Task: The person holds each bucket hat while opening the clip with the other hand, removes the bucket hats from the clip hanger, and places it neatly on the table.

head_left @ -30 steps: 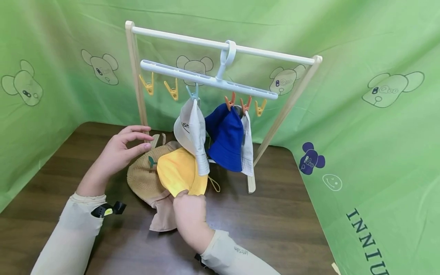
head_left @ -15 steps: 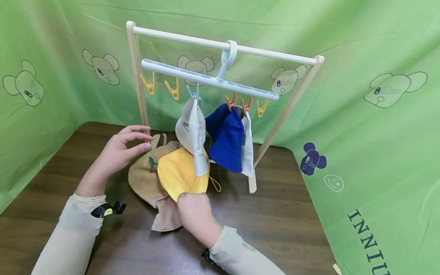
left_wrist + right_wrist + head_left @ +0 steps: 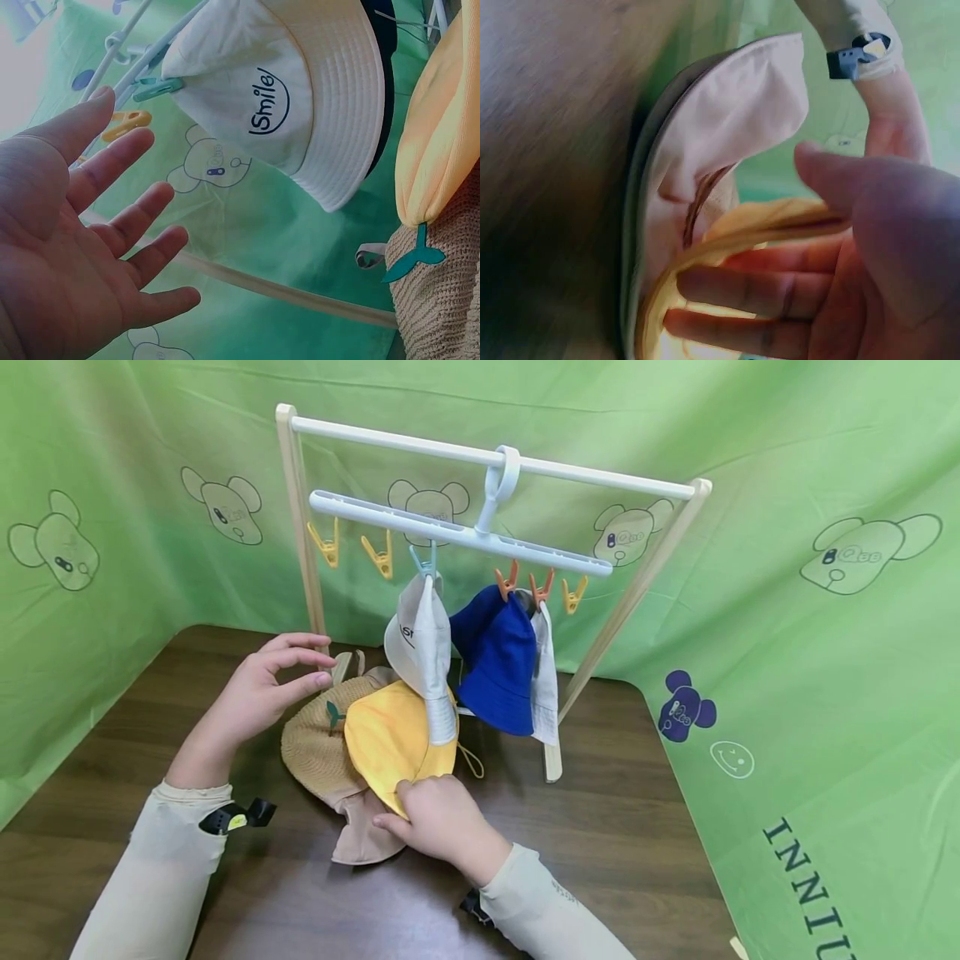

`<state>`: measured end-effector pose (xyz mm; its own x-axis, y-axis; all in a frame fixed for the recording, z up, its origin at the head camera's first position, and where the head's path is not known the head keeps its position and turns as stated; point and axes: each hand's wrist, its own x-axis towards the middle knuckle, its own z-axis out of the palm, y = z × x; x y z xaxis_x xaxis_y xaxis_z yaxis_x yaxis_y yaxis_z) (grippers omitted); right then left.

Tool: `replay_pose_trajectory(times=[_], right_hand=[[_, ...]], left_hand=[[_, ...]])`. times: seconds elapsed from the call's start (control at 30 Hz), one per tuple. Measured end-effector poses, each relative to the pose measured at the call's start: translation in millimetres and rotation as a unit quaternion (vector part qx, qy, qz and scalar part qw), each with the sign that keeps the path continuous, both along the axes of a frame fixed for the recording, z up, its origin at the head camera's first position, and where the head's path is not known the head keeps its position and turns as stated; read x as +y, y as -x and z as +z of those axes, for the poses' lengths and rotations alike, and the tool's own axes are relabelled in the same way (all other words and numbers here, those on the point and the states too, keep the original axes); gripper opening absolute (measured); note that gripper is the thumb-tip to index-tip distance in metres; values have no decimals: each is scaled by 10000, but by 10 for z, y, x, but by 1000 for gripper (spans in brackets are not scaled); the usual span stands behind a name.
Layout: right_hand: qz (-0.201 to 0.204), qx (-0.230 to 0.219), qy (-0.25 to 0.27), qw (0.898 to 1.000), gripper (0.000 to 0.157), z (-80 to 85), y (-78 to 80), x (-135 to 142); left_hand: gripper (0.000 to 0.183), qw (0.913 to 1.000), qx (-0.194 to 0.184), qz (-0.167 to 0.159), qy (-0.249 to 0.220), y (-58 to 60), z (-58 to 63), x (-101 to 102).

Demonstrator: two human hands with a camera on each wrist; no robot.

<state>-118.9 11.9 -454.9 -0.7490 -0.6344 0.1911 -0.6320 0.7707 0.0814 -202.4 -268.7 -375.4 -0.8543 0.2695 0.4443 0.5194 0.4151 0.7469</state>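
A yellow bucket hat [image 3: 382, 735] lies over a tan knit hat [image 3: 311, 747] with a green sprout and a pinkish brim. At its near edge is my right hand [image 3: 442, 818]. In the right wrist view the fingers [image 3: 757, 289] reach straight inside the yellow brim, while the thumb stands apart from it. My left hand [image 3: 258, 693] is held above the tan hat's left side, fingers spread and holding nothing. Just beyond, a white "Smile" bucket hat [image 3: 345, 112] hangs from a light blue clip [image 3: 423, 560], its brim overlapping the yellow hat in the head view.
A light blue hanger [image 3: 397, 522] hangs on the white bar [image 3: 600, 477] of a wooden rack. Orange clips [image 3: 506, 581] hold a blue hat [image 3: 498, 668] and another white hat [image 3: 545, 685]. Several yellow clips [image 3: 378, 560] dangle without hats. Green cloth [image 3: 825, 693] surrounds the brown table [image 3: 615, 827].
My right hand has shifted to the right along the yellow hat's near edge, and its thumb has come away from the brim. The left hand has stayed still.
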Motion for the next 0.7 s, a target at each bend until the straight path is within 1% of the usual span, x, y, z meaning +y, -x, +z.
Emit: replay_pose_trajectory(times=[0.13, 0.23, 0.4, 0.7], right_hand=[[188, -186, -13, 9996, 46, -30, 29, 44], [287, -211, -91, 9993, 45, -46, 37, 64], [422, -19, -81, 9991, 44, -60, 44, 99], [726, 385, 205, 9964, 43, -94, 39, 157]], left_hand=[[21, 10000, -5, -27, 10, 2, -4, -1], [21, 10000, -9, -28, 21, -3, 1, -1], [22, 10000, -65, -5, 35, -14, -3, -8], [25, 9997, -228, 57, 28, -7, 1, -20]])
